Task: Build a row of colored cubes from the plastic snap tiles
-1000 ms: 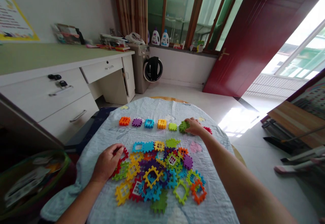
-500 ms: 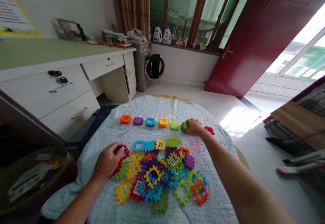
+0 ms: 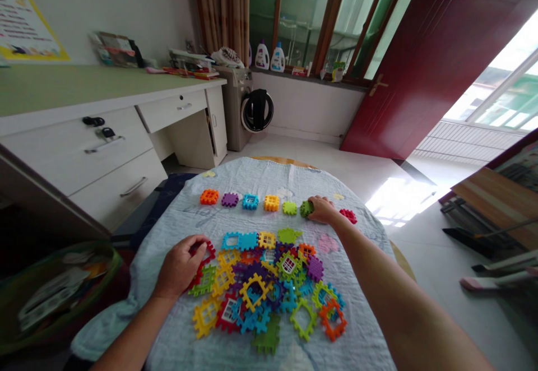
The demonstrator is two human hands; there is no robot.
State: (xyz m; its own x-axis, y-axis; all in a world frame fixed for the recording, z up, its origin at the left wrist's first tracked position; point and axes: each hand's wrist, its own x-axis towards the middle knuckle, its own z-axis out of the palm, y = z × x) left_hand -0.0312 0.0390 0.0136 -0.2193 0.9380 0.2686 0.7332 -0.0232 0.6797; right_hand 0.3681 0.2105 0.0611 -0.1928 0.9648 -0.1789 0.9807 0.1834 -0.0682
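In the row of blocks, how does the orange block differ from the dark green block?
The orange block lies at the left end; the dark green block, further right. The right hand holds the dark green block; no hand touches the orange block. Both have notched edges.

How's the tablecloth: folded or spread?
Spread: the tablecloth covers most of the round table, with colourful blocks lying across it.

Two hands (image 3: 179, 264), seven lined-up blocks (image 3: 271, 203) (two green)

- Mid-frame: bare cloth strip (image 3: 247, 219) between block row (image 3: 271, 203) and pile (image 3: 254, 270), passable.
- Lower centre: pile obstructs.
- Right of centre: right forearm (image 3: 390, 281) bars strip.
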